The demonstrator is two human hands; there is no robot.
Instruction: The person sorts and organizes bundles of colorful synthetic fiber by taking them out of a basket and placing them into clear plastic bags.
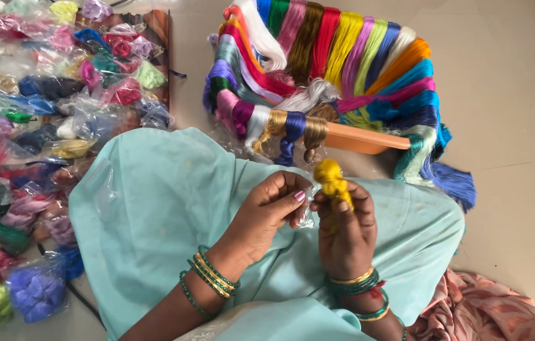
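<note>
My right hand grips the yellow thread skein, my left hand pinches the clear plastic bag beside it, above my lap.

Hands: two, left hand and right hand, over the teal cloth
Yellow thread skein: one
Orange tray: one, beyond the teal cloth
Bagged thread bundles: too many to count
</note>
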